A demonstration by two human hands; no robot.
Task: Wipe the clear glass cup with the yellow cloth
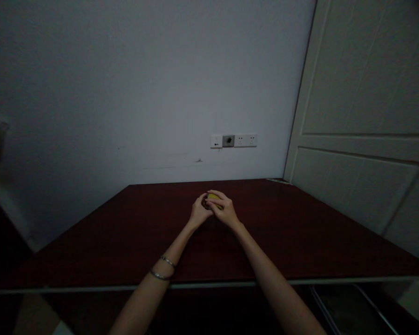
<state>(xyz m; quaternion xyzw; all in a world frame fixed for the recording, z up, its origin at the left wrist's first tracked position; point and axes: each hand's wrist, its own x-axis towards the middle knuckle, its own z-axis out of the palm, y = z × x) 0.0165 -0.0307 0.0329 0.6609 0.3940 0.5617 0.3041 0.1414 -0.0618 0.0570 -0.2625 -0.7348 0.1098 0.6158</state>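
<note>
A small container-like thing (213, 197) with a yellow part and a dark, mottled part is held over the far middle of the dark red table (153, 232). My left hand (199, 212) is closed around its dark left side. From the right, my right hand (226, 211) wraps over the yellow part, fingers across its top and thumb on the near side. Both hands nearly meet, and they cover most of the thing, so its exact kind does not show. Two bracelets (159, 276) circle my left forearm.
Behind the table rises a pale wall (160, 93) with a row of sockets and switches (233, 141). A panelled light door (363, 111) stands along the right side. The table's front edge (212, 284) runs beneath my forearms. The room is dim.
</note>
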